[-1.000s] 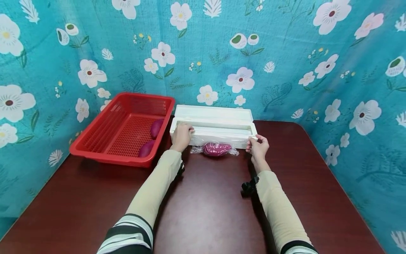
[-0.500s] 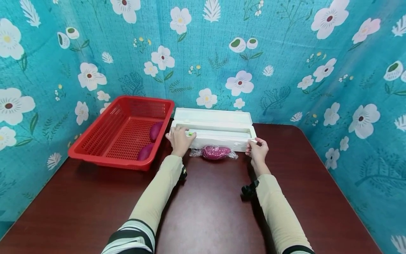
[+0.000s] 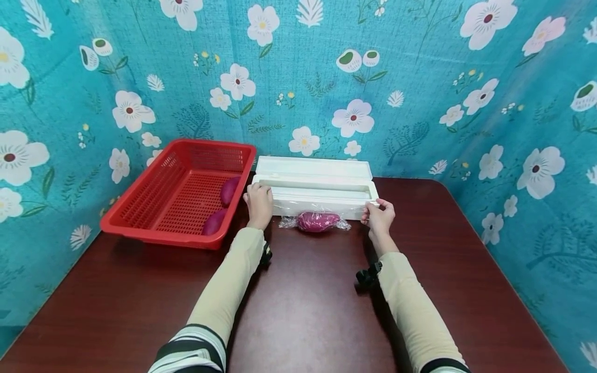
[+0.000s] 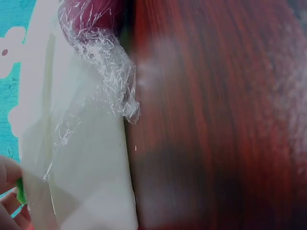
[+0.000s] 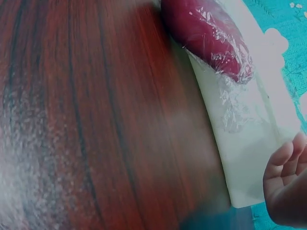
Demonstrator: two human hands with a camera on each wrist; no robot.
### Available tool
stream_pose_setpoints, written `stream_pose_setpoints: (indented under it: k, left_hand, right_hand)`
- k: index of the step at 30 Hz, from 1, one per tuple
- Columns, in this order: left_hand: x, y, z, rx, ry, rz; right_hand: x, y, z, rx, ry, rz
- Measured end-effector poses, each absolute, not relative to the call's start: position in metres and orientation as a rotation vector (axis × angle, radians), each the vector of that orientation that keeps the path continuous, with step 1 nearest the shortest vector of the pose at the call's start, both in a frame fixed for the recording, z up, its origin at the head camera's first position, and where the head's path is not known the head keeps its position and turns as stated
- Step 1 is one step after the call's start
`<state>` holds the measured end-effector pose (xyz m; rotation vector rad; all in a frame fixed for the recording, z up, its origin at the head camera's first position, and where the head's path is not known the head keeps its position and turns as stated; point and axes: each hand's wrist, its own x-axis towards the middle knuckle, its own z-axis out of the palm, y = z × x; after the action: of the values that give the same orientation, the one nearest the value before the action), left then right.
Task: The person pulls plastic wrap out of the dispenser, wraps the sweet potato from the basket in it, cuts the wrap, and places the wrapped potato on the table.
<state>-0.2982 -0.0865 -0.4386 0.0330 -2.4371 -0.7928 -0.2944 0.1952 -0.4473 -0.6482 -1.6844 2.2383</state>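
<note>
The left hand [image 3: 259, 205], bent and partly cut off up close, touches a green bit [image 4: 20, 190] on the white box [image 4: 93, 167]. The right hand [image 3: 380, 218] curls at the box's right corner. I can't tell if either grips. Shiny wrap [image 3: 343, 225] blurs the purple lump [image 3: 318, 221] in front.

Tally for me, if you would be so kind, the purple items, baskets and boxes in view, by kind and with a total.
Unwrapped purple items: 2
Film-wrapped purple item: 1
Red basket: 1
Open white box: 1
Total: 5
</note>
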Motion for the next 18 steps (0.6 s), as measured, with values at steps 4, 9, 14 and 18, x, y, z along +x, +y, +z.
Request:
stream_pose_setpoints:
  k: [4, 9, 14, 18]
  left_hand:
    - [-0.2965, -0.0874, -0.4379, 0.029, -2.421, -0.803]
    - [-0.2966, -0.0889, -0.4385, 0.059, -2.417, -0.837]
    - [-0.2979, -0.0919, -0.4406, 0.084, -2.379, -0.837]
    - [-0.2977, -0.0920, -0.4392, 0.108, -2.372, -0.825]
  right_hand:
    - [-0.2931, 0.1943, -0.4468, -0.642, -1.705, 2.220]
    - [-0.2911, 0.1957, -0.4473, -0.631, -1.726, 2.201]
    - [-0.2912, 0.1982, -0.4504, -0.614, -1.771, 2.153]
    - [-0.2917, 0.2005, -0.4517, -0.584, -1.807, 2.137]
